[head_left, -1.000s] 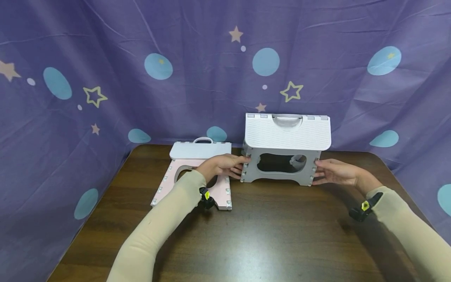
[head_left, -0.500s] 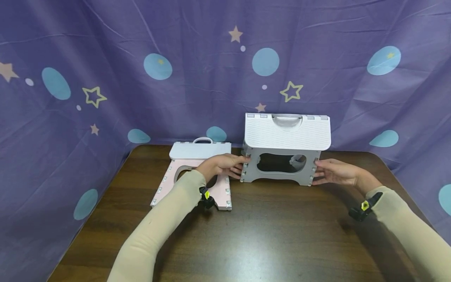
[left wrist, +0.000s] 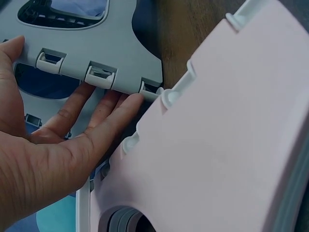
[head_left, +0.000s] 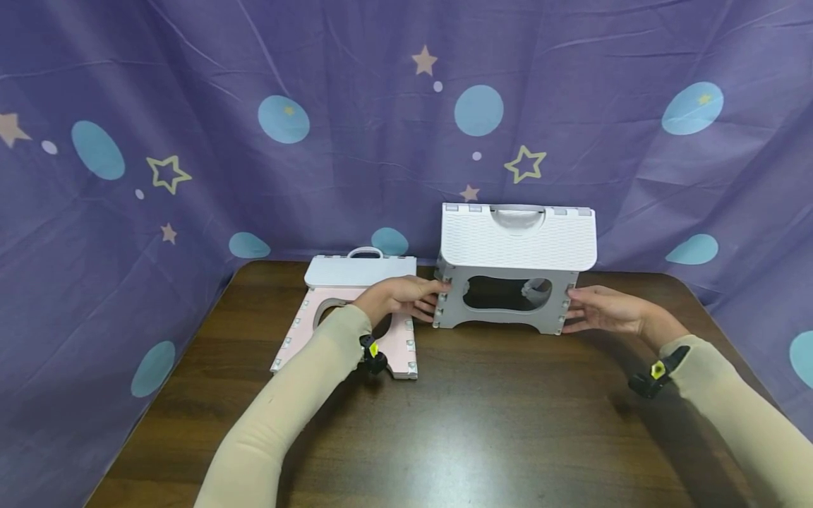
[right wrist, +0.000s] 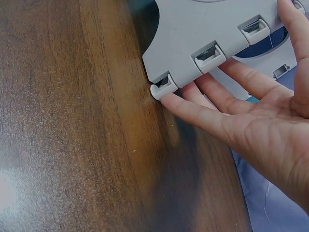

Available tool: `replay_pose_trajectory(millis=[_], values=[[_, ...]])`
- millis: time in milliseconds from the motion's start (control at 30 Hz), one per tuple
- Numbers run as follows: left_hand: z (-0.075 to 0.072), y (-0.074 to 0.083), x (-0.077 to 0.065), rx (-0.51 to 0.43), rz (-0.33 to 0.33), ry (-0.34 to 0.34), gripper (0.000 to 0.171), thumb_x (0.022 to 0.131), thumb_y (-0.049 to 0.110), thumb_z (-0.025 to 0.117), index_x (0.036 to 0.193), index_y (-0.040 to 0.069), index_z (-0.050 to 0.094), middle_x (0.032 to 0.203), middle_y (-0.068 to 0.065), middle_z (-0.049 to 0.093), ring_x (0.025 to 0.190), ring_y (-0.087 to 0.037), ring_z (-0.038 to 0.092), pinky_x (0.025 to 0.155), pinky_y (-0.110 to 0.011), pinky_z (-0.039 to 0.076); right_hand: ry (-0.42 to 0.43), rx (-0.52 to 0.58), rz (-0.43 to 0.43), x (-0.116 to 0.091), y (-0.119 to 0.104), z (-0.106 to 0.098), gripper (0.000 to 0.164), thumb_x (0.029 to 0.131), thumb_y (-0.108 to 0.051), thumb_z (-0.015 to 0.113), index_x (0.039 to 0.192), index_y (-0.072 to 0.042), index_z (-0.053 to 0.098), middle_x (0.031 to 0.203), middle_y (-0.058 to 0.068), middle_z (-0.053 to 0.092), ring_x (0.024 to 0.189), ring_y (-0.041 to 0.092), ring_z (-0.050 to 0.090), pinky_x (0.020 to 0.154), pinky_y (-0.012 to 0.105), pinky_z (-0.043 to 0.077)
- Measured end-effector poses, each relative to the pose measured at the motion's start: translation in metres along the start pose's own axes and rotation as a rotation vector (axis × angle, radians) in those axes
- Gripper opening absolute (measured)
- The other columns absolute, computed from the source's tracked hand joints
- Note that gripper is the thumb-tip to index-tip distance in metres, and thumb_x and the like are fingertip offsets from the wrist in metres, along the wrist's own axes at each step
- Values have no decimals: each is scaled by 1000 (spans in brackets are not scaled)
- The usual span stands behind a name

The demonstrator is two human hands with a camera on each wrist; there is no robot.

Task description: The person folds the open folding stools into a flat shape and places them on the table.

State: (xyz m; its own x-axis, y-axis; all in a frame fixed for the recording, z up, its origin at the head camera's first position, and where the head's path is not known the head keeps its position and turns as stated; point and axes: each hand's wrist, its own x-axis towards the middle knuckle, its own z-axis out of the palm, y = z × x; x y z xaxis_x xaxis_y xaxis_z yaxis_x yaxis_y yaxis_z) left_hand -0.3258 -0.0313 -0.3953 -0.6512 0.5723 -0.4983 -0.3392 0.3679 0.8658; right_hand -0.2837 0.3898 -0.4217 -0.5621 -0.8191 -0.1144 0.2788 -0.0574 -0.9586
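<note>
A white and grey folding stool [head_left: 517, 243] stands upright at the back of the table, its textured top half sloping toward me. A handle cutout and hinges run along its upper edge. My left hand [head_left: 406, 296] holds its left front edge, thumb on the front panel. In the left wrist view, the fingers [left wrist: 72, 108] reach around the hinged edge. My right hand [head_left: 606, 310] holds the right edge likewise. The right wrist view shows its fingertips [right wrist: 176, 101] at the lower hinges. A pink and white folded stool [head_left: 403, 346] lies flat under my left forearm, partly hidden.
The brown wooden table [head_left: 483, 409] has its back edge against a purple curtain [head_left: 381, 176] with stars and blue ovals. The pink stool's handle [head_left: 365, 251] points toward the curtain. Black wrist cameras [head_left: 648, 384] sit on both sleeves.
</note>
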Motion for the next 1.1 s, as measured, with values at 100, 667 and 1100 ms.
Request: replay_pose_trajectory(millis=[100,667,1100], values=[[0,1,0,0,0,2,74,101,36,52,158,-3,25,158,-33,32,144,-44,41,118,-50,42,9,-4,4,0,0,1,42,114,-18,24,133,-14,61,135,3,67,128,19,61,111,43,50],[-2,-1,2,11,5,-5,75,101,37,52,159,-2,25,158,-32,33,144,-43,41,117,-50,43,27,-26,20,1,1,0,43,114,-20,22,135,-17,60,137,1,66,129,18,61,111,42,50],[-3,-2,4,15,6,-5,73,101,37,53,159,1,27,159,-33,30,145,-44,40,117,-49,43,26,-35,23,1,-1,2,42,114,-20,23,136,-18,59,138,1,66,129,18,61,111,42,49]])
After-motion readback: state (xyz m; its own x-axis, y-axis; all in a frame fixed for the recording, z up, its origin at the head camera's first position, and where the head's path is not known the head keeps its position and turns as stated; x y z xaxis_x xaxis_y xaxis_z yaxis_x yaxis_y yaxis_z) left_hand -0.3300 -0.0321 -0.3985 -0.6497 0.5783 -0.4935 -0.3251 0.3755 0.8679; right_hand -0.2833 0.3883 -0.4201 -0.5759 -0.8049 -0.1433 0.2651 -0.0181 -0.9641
